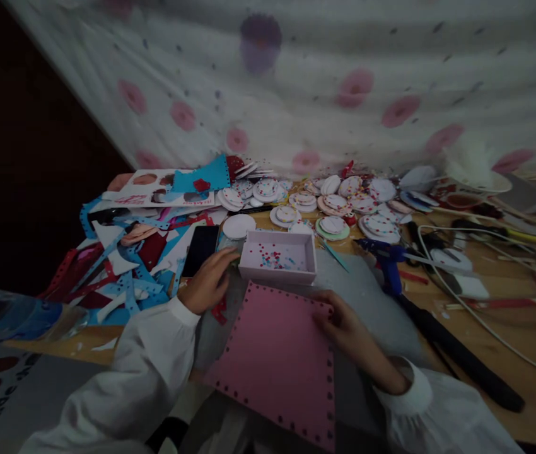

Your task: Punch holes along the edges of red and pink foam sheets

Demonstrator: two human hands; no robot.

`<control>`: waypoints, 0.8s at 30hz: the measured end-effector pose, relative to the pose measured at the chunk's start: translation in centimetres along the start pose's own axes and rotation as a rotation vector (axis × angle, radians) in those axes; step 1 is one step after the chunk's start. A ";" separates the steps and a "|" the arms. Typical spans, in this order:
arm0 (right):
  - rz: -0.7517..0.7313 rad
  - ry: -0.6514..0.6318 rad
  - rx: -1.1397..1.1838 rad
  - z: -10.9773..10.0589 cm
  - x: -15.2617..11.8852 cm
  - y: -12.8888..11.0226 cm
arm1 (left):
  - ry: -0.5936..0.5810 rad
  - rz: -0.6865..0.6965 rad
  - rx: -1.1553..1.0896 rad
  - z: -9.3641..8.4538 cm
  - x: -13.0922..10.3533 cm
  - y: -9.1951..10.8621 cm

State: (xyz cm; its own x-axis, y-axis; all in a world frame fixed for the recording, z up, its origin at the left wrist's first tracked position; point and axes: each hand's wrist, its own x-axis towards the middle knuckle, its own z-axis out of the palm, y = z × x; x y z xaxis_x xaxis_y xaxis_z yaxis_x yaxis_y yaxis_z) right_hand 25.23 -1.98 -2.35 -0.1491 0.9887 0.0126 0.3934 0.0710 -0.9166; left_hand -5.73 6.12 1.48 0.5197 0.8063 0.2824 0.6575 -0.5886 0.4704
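A pink sheet of paper (pixel 282 353) with punched holes along its edges is tilted before me. My right hand (pixel 338 321) pinches its upper right corner between thumb and fingers. To the left, my left hand (pixel 209 280) has its fingers stretched out, holding nothing that I can see. Its fingertips are close to the left side of a small white box (pixel 277 274), which has tiny red and blue pieces scattered on its bottom. Beside that hand lies a dark phone (pixel 200 249). A white paper disc (pixel 238 226) rests just beyond the fingers.
Several stacks of decorated paper discs (pixel 332 225) line the back of the table. Coloured paper scraps (pixel 130 265) heap up at left, near a plastic bottle (pixel 17 315). At right are a blue glue gun (pixel 386 255), a white cable (pixel 485 325) and teal tweezers (pixel 335 256).
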 end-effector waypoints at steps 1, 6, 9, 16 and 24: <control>-0.014 -0.002 -0.019 0.1 -0.1 0.1 | 0.041 -0.005 0.009 -0.4 -0.4 1.0; -0.083 -0.040 -0.070 0.5 -0.2 -0.7 | -0.005 0.014 -0.015 0.7 -2.5 6.0; -0.094 -0.070 -0.145 0.5 -0.3 -1.2 | -0.106 0.020 0.028 3.0 -2.9 6.8; -0.425 -0.018 -0.775 0.6 0.2 -2.0 | -0.130 0.118 0.072 4.5 -1.9 6.1; -0.569 -0.051 -0.845 2.1 0.6 -0.8 | -0.042 0.293 0.228 5.1 -2.3 6.4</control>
State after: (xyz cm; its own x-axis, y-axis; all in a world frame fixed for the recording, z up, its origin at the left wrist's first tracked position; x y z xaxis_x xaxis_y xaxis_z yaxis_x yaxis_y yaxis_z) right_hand 22.92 -1.72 -2.44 -0.5445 0.7739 0.3232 0.7610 0.6180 -0.1977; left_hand 0.06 0.14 -0.39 0.7231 0.6010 0.3405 0.5794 -0.7961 0.1748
